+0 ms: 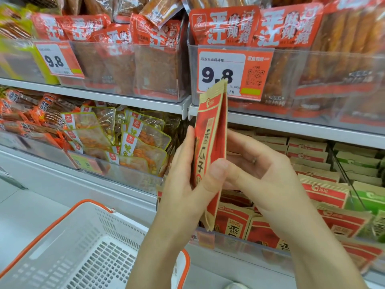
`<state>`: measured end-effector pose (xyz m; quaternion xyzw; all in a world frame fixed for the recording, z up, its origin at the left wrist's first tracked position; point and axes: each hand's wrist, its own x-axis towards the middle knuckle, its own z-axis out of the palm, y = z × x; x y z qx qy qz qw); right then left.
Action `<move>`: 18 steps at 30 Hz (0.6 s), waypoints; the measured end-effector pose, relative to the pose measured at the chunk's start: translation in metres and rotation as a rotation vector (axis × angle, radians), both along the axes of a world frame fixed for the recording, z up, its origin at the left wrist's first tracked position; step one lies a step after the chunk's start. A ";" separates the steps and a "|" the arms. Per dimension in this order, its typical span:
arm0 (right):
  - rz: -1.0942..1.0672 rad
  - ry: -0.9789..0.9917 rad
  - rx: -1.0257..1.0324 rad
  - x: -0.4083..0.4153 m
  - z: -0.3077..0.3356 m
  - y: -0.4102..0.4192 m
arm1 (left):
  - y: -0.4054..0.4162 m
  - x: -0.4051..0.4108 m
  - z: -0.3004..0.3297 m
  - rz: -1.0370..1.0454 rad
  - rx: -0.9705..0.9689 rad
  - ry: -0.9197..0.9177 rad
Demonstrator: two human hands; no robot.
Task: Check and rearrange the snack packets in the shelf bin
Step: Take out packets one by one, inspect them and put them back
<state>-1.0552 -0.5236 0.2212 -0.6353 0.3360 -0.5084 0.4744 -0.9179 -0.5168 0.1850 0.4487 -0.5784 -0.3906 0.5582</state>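
Observation:
A red and tan snack packet (211, 147) stands upright and edge-on in front of the shelf. My left hand (185, 174) grips its lower half, fingers along the left face and the thumb across the front edge. My right hand (262, 170) is just to its right, fingers loosely bent and touching the packet's right face. Below and behind sits the clear shelf bin (239, 243) with several more red and tan packets (325, 190) of the same kind, standing in rows.
A white basket (68, 243) with orange handles hangs at the lower left. Green packets (364, 197) fill the bin's right part behind a wire divider. Other bins hold orange snack packs (135, 147). The upper shelf carries big red bags and a 9.8 price tag (231, 74).

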 end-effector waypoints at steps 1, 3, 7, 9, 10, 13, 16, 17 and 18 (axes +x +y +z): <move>0.005 -0.006 0.009 0.001 0.001 0.001 | 0.000 0.001 0.001 -0.010 0.002 -0.023; 0.003 -0.017 0.049 0.002 0.003 0.001 | 0.001 0.003 0.002 -0.040 0.011 -0.014; -0.126 0.018 0.075 0.001 0.005 0.001 | 0.001 0.006 0.001 -0.123 0.020 0.048; -0.231 -0.015 0.066 -0.001 0.006 0.000 | 0.002 0.008 0.000 -0.155 0.030 0.052; -0.274 -0.035 0.059 -0.002 0.007 0.000 | 0.003 0.008 -0.001 -0.171 0.037 0.049; -0.359 -0.113 0.055 -0.006 0.009 0.000 | 0.005 0.008 -0.001 -0.221 0.048 0.028; -0.388 -0.146 0.052 -0.009 0.011 0.000 | 0.005 0.008 0.000 -0.267 0.066 -0.009; -0.390 -0.146 0.050 -0.010 0.011 0.000 | 0.005 0.009 0.000 -0.273 0.072 -0.016; -0.393 -0.148 0.047 -0.011 0.012 0.000 | 0.005 0.009 0.000 -0.280 0.077 -0.008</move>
